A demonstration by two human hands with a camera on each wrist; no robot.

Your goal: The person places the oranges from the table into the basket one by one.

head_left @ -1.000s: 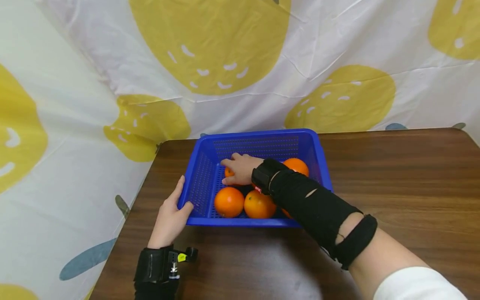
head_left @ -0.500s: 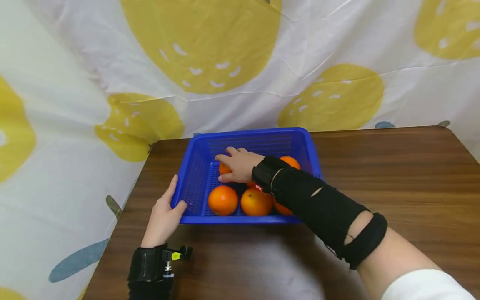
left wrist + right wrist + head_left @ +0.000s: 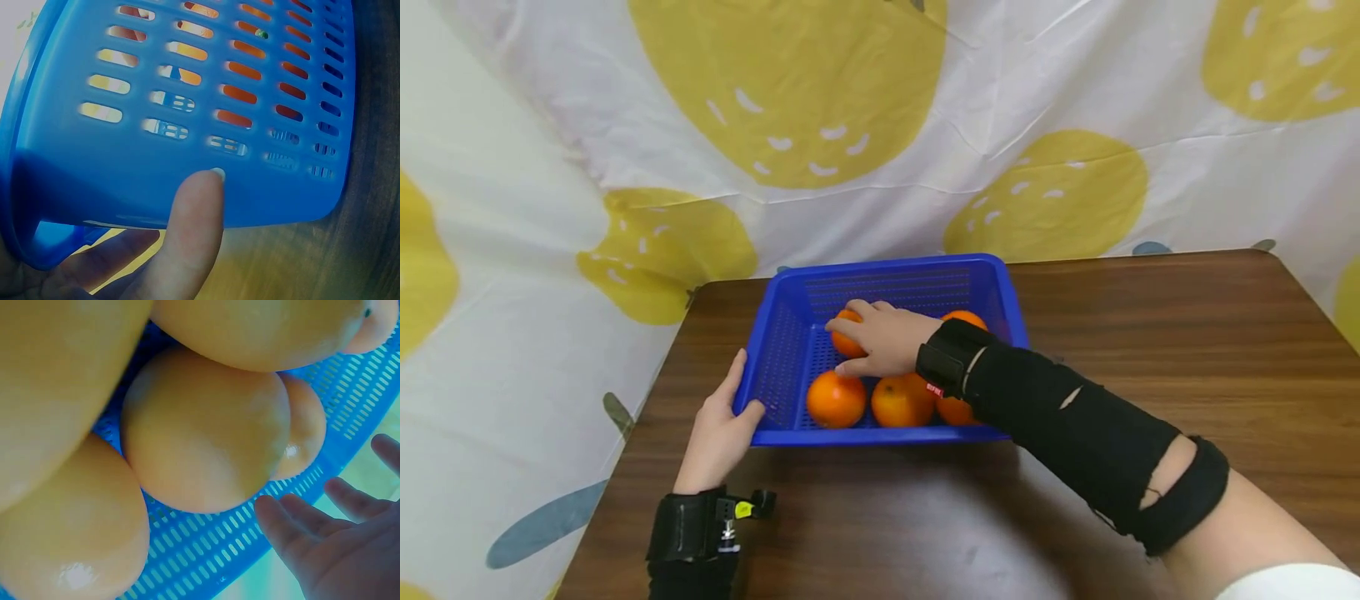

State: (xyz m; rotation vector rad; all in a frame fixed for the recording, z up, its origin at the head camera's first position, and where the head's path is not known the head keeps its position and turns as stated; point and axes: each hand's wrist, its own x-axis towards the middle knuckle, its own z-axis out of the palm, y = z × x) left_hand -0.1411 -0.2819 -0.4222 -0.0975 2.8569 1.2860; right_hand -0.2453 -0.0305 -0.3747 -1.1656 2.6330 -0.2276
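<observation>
A blue perforated plastic basket holding several oranges sits on the table. My left hand holds its front left corner; in the left wrist view the thumb lies against the slotted outer wall, the other fingers partly hidden behind the rim. Inside the basket, my right hand hovers palm down with spread fingers, beside and partly over the back left orange. Three more oranges line the front, with the left orange below my right thumb. In the right wrist view the fingers look apart from a nearby orange.
The wooden table extends right of the basket and in front of it. A white cloth with yellow fruit prints hangs behind and along the left. Another orange lies at the basket's back right, partly covered by my right wrist.
The head view has shifted, so the scene sits further left. My right hand has drawn back slightly to the right, showing more of the back left orange. The left hand keeps its place on the basket.
</observation>
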